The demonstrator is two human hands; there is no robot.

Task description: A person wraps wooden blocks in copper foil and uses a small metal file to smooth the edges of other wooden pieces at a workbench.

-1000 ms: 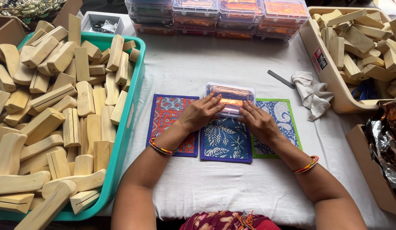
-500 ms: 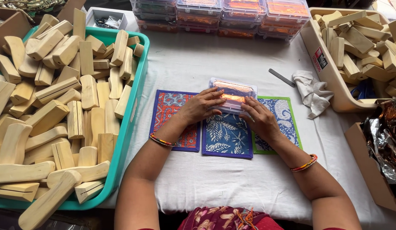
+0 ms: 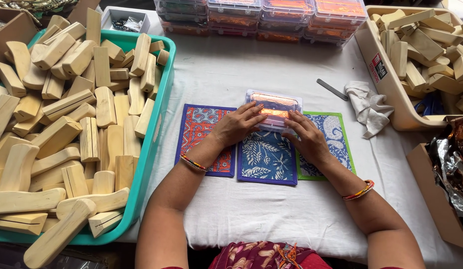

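Observation:
A small clear plastic box with orange foil inside lies on the white cloth at the top edge of three patterned mats. My left hand presses its fingers on the box's left part. My right hand rests its fingers on the box's near right edge. The mats lie side by side: a red-orange one, a blue leaf-patterned one and a green-bordered blue one. Both wrists wear coloured bangles.
A teal tray heaped with pale wooden blocks fills the left. A beige bin of similar blocks stands at the right, with a crumpled white cloth and a grey file beside it. Stacked clear boxes line the back. A cardboard box holds foil.
Both hands stay on the clear box with only slight finger shifts. The view has drifted a little; nothing else on the table moved.

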